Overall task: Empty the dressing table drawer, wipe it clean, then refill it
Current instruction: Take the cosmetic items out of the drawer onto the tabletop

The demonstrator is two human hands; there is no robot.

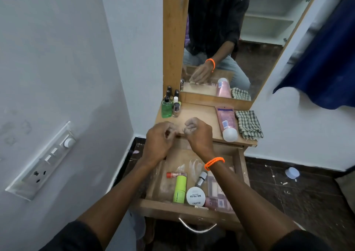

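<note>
The wooden drawer (192, 210) of the dressing table stands pulled open below me. Inside lie a red tube (173, 174), a green stick (180, 189), a small silver bottle (201, 179), a white round jar marked nail polish (195, 196), some make-up palettes (215, 189) and clear plastic wrap. My left hand (158, 141) and my right hand (199, 135) hover close together over the tabletop's front edge, above the back of the drawer. Both have curled fingers, dusty at the tips, with nothing visible in them. A checked cloth (248, 124) lies on the tabletop at the right.
On the tabletop, a pink tube (226, 122) lies beside the cloth and a green bottle (166, 109) stands with several small bottles at the back left. A mirror (259, 39) rises behind. A wall with a switchboard (44, 160) is close on the left. A blue lid (292, 172) lies on the dark floor.
</note>
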